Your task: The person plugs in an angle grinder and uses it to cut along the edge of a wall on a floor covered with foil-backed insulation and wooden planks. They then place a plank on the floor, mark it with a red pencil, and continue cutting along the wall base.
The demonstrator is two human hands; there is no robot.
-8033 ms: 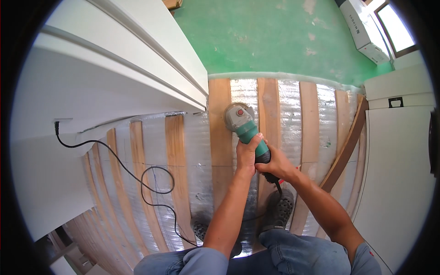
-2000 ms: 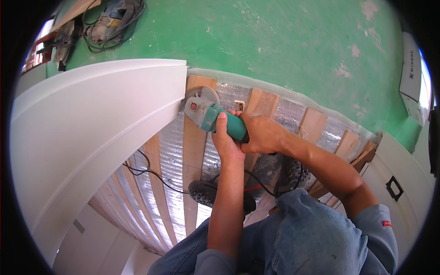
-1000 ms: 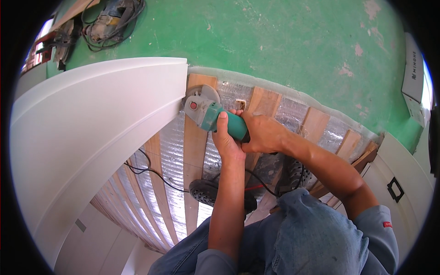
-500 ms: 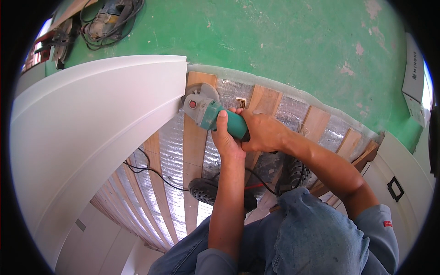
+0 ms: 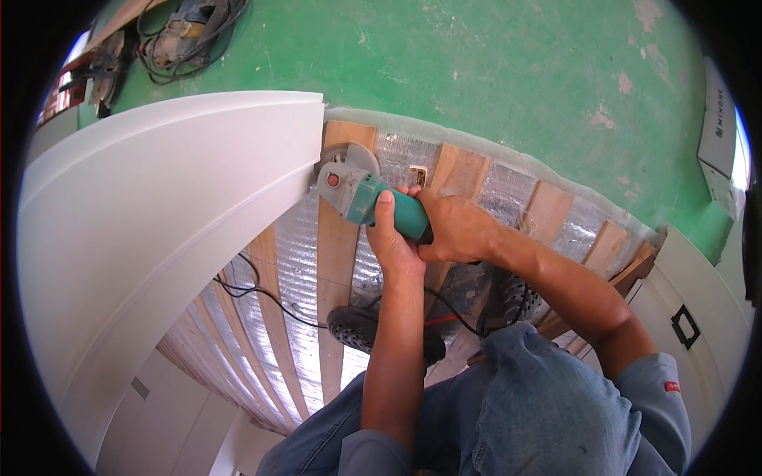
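Both my hands hold a green angle grinder (image 5: 406,216) with a grey head. My left hand (image 5: 390,239) is wrapped round the front of its body, thumb on top. Behind it, my right hand (image 5: 454,226) is closed round the rear end, where the fingers are partly hidden. The grinder's disc guard (image 5: 363,156) lies over a wooden batten (image 5: 350,135), right beside the end edge of a long white panel (image 5: 175,178). Whether the disc touches the panel cannot be made out.
Wooden battens (image 5: 462,173) run over silver foil (image 5: 295,262). A black cable (image 5: 290,313) trails near my shoes (image 5: 353,327). Beyond lies a green floor (image 5: 476,71) with a corded power tool (image 5: 181,40) at far left. A grey carton (image 5: 714,119) and another white panel (image 5: 698,293) stand at right.
Almost nothing differs. The view has shifted very slightly, while the grinder and both hands keep the same place beside the panel's end.
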